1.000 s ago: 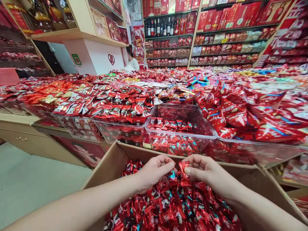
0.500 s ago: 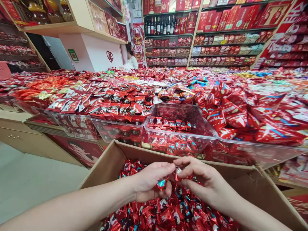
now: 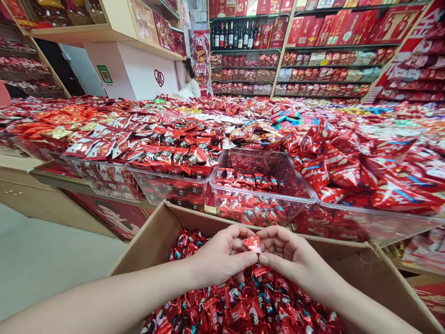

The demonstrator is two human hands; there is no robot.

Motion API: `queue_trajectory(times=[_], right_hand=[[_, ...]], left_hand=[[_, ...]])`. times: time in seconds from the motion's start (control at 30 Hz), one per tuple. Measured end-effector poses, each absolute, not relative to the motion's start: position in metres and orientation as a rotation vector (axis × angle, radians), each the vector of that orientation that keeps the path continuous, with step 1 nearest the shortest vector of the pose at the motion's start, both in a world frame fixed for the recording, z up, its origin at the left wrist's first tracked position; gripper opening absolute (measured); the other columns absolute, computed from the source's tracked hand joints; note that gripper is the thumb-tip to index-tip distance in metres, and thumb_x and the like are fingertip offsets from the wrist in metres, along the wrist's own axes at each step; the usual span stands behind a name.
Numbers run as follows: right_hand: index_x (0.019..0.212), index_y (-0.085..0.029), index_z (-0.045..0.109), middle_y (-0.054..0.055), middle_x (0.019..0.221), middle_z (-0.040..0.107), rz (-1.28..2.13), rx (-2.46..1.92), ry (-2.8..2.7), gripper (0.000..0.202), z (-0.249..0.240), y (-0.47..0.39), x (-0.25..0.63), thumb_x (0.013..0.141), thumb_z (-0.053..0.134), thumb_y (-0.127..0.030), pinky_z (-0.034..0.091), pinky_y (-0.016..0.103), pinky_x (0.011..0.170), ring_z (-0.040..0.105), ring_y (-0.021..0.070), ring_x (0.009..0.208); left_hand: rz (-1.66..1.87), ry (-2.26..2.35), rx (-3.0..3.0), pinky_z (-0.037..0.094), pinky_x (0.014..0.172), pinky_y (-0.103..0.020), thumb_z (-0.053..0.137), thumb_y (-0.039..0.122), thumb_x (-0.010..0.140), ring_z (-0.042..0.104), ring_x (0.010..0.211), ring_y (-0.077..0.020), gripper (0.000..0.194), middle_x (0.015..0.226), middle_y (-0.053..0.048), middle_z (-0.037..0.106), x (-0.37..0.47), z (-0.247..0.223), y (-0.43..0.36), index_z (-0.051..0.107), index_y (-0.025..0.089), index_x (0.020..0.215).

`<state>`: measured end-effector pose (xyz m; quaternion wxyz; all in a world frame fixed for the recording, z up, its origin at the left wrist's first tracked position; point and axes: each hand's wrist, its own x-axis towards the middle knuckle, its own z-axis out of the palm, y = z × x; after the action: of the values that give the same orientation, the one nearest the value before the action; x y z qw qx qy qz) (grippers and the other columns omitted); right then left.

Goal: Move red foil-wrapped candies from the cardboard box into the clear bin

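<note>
Between my fingertips is a small red wrapped candy (image 3: 252, 243), its crimped wrapper end pointing up. My left hand (image 3: 227, 254) pinches it from the left, thumb in front; whether more candies sit behind those fingers I cannot tell. On the other side my right hand (image 3: 287, 250) closes on the same candy with thumb and fingers. Both hands are above an open cardboard box (image 3: 142, 243) heaped with matching red candies (image 3: 239, 304). Past the box stands a clear plastic bin (image 3: 264, 195), partly filled with rows of similar red candies.
Neighbouring bins hold black-and-red packets (image 3: 177, 155) on the left and big red triangular bags (image 3: 351, 171) on the right. Shelves of wine bottles (image 3: 231, 36) and red gift boxes (image 3: 333, 28) line the back. A person (image 3: 191, 83) is far behind the counter.
Both hands have drawn together and turned, bringing a red candy upright between their fingertips. The blue-marked candy seen earlier in my left hand no longer shows.
</note>
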<state>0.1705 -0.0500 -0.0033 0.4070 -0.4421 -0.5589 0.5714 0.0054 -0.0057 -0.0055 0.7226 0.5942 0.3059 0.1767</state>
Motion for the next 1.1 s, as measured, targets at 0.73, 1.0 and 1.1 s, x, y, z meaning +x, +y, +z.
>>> queue_trajectory(times=[0.73,1.0,1.1], right_hand=[[0.064,-0.016,0.048,0.0,0.048,0.053,1.086,-1.772,-1.727,0.018,0.07,0.1,0.149,0.062,0.065,-0.022,0.039,0.021,0.038,0.048,0.0102,0.042],[0.055,-0.016,0.05,-0.002,0.042,0.05,0.976,-1.879,-1.899,0.014,0.044,0.123,0.129,0.059,0.061,-0.009,0.038,0.021,0.039,0.048,0.0107,0.041],[0.053,-0.015,0.053,-0.001,0.044,0.052,0.918,-1.886,-2.002,0.014,0.044,0.122,0.132,0.058,0.058,-0.003,0.038,0.021,0.041,0.048,0.0108,0.042]], left_hand=[[0.04,0.876,1.486,0.033,0.048,-0.02,0.053,0.022,0.058,0.045,0.05,-0.0077,0.029,0.069,0.0,0.058,0.003,-0.031,-0.012,0.053,0.018,0.087],[0.01,0.869,1.497,0.031,0.043,-0.019,0.053,0.023,0.056,0.037,0.046,-0.0064,0.029,0.067,0.003,0.054,-0.001,-0.021,-0.011,0.058,0.022,0.084],[0.011,0.858,1.522,0.031,0.043,-0.018,0.051,0.025,0.059,0.04,0.048,-0.007,0.03,0.073,0.001,0.057,-0.002,-0.015,-0.009,0.058,0.022,0.088]])
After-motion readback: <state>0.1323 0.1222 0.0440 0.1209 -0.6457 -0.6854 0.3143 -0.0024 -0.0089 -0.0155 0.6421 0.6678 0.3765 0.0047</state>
